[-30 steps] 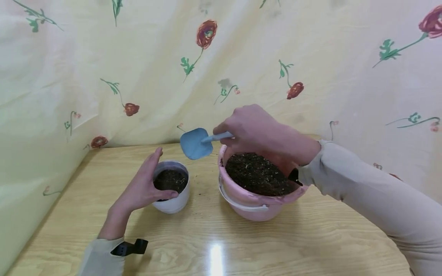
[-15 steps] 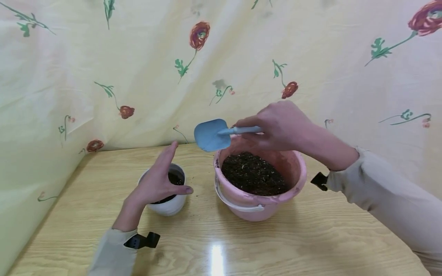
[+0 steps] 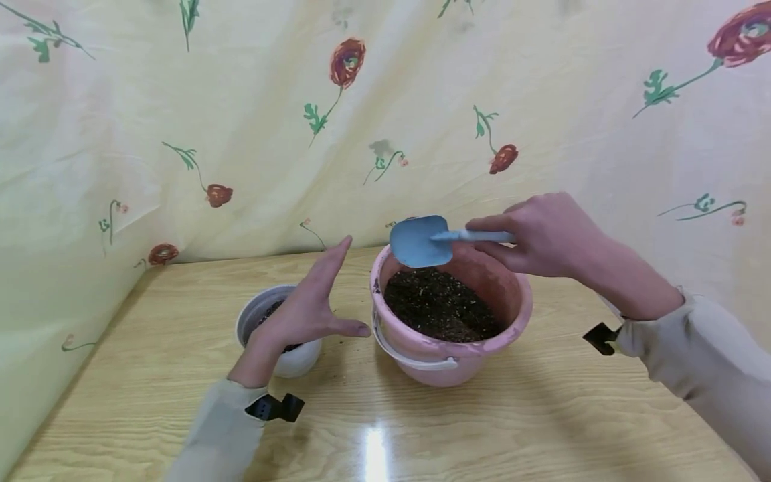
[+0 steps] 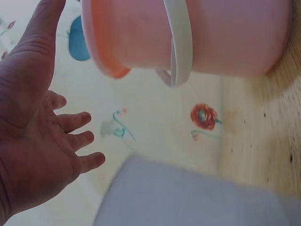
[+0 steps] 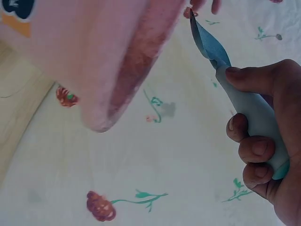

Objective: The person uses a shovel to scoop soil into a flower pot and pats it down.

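A pale cloth (image 3: 259, 100) with red flowers (image 3: 347, 61) behind a wood-grained tabletop (image 3: 482, 428) with a bright reflection (image 3: 376, 455)

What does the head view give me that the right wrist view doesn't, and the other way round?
Only the head view shows the dark soil in the pink bucket, the bucket's white handle and the white pot.

Only the right wrist view shows the dark-and-orange print on the bucket's side and the green handle end of the blue trowel.

Both show the bucket, the trowel held in the right hand, the flowered cloth and the wooden table.
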Demonstrator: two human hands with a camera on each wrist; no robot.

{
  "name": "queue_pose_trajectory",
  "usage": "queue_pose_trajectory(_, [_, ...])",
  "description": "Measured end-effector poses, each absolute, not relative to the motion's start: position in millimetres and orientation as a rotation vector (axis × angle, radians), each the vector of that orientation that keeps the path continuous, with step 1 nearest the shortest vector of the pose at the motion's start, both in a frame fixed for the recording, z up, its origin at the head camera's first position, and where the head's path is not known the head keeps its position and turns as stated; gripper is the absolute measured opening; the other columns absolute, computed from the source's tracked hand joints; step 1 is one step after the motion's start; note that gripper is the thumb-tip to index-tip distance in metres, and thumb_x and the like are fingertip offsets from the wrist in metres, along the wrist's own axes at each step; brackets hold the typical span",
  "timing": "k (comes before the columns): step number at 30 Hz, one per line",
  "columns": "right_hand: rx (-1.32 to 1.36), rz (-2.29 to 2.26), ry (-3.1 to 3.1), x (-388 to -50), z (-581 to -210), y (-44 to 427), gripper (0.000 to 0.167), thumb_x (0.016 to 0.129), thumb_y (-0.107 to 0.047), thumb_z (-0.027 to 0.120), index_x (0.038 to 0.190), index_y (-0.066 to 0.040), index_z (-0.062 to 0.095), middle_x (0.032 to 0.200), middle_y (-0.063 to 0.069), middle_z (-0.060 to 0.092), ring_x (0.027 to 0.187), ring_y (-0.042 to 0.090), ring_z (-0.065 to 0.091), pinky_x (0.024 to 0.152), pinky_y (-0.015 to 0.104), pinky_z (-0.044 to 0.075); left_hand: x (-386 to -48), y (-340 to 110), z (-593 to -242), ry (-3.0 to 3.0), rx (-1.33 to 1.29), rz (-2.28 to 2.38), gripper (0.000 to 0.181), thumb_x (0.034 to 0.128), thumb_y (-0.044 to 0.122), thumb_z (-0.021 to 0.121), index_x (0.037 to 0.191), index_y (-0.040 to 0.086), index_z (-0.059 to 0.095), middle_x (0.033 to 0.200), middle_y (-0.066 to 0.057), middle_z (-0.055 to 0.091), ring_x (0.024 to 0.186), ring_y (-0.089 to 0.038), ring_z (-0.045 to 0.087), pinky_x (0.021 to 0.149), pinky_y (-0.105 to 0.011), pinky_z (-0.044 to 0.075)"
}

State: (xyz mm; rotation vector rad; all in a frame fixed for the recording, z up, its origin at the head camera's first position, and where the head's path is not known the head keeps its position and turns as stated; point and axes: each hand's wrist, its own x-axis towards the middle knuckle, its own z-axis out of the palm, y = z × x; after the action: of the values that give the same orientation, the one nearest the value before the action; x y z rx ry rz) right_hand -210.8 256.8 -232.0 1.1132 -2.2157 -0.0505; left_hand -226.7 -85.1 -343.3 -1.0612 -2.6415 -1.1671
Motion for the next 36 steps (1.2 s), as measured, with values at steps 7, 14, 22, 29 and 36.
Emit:
queue_pose_trajectory(7, [1.045, -0.129, -2.312, -208.5, -245.8, 277.1, 0.03, 0.091, -0.047, 0.058, 0.101, -0.026, 0.077, 0.046, -0.014, 0.03, 0.042, 0.003, 0.024, 0.037, 0.025, 0.019, -231.1, -62.1, -338.7, -2.61, -1.159, -1.153, 0.132, 0.0612, 0.04, 0.091, 0.156, 0.029, 0.0, 0.161, -0.001, 0.009, 0.146, -0.022, 0.011, 0.113, -0.051, 0.022])
queue_pose_trajectory(14, [1.015, -0.207, -2.371, -210.0, -260.1, 284.0, 0.026, 0.072, -0.025, 0.081, 0.097, -0.028, 0.074, 0.047, -0.012, 0.029, 0.041, 0.008, 0.025, 0.036, 0.026, 0.019, -235.4, -43.2, -341.7, -2.522, -1.302, -1.232, 0.131, 0.0634, 0.036, 0.091, 0.155, 0.03, -0.002, 0.161, -0.004, 0.01, 0.145, -0.021, 0.013, 0.114, -0.051, 0.021])
queue_pose_trajectory(22, [1.013, -0.253, -2.416, -212.3, -262.9, 277.9, 0.015, 0.076, -0.022, 0.08, 0.08, -0.024, 0.067, 0.047, -0.009, 0.031, 0.042, 0.009, 0.027, 0.037, 0.027, 0.02, -242.5, -31.5, -349.8, -2.203, -1.569, -1.297, 0.136, 0.069, 0.015, 0.088, 0.152, 0.032, -0.017, 0.16, -0.012, 0.008, 0.144, -0.035, 0.017, 0.115, -0.051, 0.018])
queue_pose_trajectory(29, [1.004, -0.313, -2.426, -216.6, -264.4, 272.8, 0.017, 0.075, -0.015, 0.079, 0.075, -0.023, 0.064, 0.048, -0.007, 0.037, 0.042, 0.01, 0.03, 0.035, 0.029, 0.025, -236.7, -32.3, -345.5, -2.439, -1.401, -1.338, 0.134, 0.0687, 0.022, 0.089, 0.154, 0.026, -0.015, 0.161, -0.001, -0.001, 0.147, -0.023, 0.011, 0.115, -0.048, 0.019])
queue_pose_trajectory(36, [1.065, -0.284, -2.493, -227.1, -265.5, 266.0, 0.011, 0.076, -0.016, 0.08, 0.075, -0.021, 0.071, 0.051, -0.007, 0.05, 0.043, 0.009, 0.036, 0.036, 0.029, 0.032, -237.3, -33.3, -346.1, -2.452, -1.39, -1.348, 0.134, 0.0693, 0.022, 0.088, 0.153, 0.026, -0.016, 0.161, 0.0, -0.002, 0.147, -0.023, 0.01, 0.115, -0.048, 0.018])
